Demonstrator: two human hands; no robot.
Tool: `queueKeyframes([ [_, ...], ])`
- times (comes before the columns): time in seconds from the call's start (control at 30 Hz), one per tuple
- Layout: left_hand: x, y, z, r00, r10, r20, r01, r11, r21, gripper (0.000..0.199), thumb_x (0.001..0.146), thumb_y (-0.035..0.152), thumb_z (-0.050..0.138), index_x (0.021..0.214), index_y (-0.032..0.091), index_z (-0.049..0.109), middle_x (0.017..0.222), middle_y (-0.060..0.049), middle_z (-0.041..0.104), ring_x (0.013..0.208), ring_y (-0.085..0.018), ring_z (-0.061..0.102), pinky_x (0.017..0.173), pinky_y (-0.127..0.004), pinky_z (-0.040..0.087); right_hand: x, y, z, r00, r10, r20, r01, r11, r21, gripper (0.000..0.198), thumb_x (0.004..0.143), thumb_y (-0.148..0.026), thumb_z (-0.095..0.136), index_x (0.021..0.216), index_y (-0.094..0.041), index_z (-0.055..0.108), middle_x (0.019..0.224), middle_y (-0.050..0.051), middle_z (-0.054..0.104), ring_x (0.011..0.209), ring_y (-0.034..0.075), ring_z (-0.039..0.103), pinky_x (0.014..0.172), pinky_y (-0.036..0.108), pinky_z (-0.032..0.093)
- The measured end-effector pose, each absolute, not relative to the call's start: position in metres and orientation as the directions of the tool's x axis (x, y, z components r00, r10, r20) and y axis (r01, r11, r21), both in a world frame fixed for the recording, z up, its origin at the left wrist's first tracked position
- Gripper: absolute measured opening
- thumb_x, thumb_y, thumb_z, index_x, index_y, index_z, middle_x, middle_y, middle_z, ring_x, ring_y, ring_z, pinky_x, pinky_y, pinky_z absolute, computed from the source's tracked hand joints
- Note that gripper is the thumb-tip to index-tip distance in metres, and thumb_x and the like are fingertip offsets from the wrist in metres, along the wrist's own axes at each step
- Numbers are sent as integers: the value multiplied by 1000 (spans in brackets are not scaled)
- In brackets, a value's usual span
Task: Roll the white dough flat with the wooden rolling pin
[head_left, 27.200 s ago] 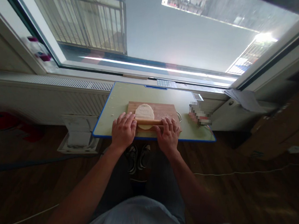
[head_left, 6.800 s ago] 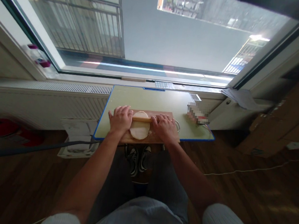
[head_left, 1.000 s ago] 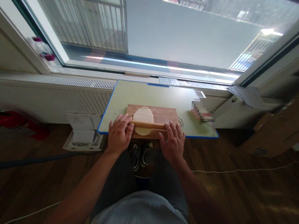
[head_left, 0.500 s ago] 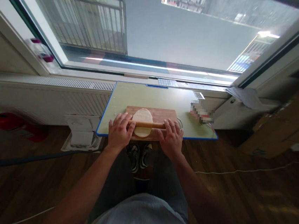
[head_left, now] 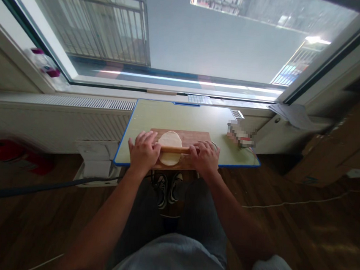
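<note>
A pale, flat oval of dough [head_left: 171, 139] lies on a wooden cutting board [head_left: 198, 136]. Across the dough's middle rests a wooden rolling pin [head_left: 175, 150], level from left to right. My left hand [head_left: 144, 152] is over the pin's left end, its thumb pressed along the wood by the dough's edge. Over the right end, my right hand [head_left: 206, 156] curls its fingers round the pin. Both palms hide the pin's ends. Part of a metal handle [head_left: 214, 145] shows beyond the right hand at the board's edge.
The board lies on a pale green, blue-edged table [head_left: 156, 113] below a window. A pixelated box [head_left: 241, 134] stands on its right side. A fire extinguisher [head_left: 15, 153] is on the left, a cardboard box [head_left: 320, 165] on the right, and a dark hose [head_left: 47, 188] crosses the lower left.
My fingers, flatter over the rolling pin before, are now more curled, most clearly on the right hand. The pin still lies across the dough. The whole view has shifted slightly.
</note>
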State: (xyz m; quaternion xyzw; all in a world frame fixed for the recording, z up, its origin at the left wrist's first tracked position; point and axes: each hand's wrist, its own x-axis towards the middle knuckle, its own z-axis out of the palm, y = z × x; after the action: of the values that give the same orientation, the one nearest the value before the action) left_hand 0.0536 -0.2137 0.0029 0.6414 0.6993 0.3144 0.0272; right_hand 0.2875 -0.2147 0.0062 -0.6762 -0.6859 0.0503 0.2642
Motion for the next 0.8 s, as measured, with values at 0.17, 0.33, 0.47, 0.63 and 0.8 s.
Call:
queueKeyframes([
  [0.17,54,-190,9,-187,930,317,898,32,438,50,96,28,53,143,23,70,157,-14,65,152,-35,50,131,-72,24,282,-199,13,47,953,299,923,73,-377,37,108,-44,54,129,-23,76,143,12,73,140,33,56,127,67,25],
  [0.33,48,-187,-1,-140,945,296,912,7,410,48,101,35,48,141,26,73,159,-14,63,150,-41,51,124,-78,28,281,-201,4,25,940,340,939,95,-330,39,108,-45,52,126,-24,78,143,12,74,143,35,53,127,67,24],
  [0.47,45,-196,-6,-96,929,356,925,-48,377,46,103,35,46,137,27,76,155,-14,67,145,-39,55,122,-71,36,283,-210,-4,34,931,362,937,97,-336,42,109,-47,51,128,-24,79,146,10,73,145,37,50,126,68,22],
  [0.63,45,-211,-7,-73,920,384,935,-71,347,47,105,37,42,136,26,76,156,-12,67,146,-37,55,122,-62,39,284,-229,-8,24,927,374,933,114,-341,45,112,-51,49,136,-25,76,150,9,70,149,36,47,128,66,24],
  [0.8,43,-226,-5,-24,921,389,940,-112,322,47,108,39,39,131,24,77,152,-11,69,145,-36,57,120,-57,42,285,-250,-12,12,919,395,936,128,-327,44,112,-49,51,143,-24,70,157,9,65,153,33,46,129,64,26],
])
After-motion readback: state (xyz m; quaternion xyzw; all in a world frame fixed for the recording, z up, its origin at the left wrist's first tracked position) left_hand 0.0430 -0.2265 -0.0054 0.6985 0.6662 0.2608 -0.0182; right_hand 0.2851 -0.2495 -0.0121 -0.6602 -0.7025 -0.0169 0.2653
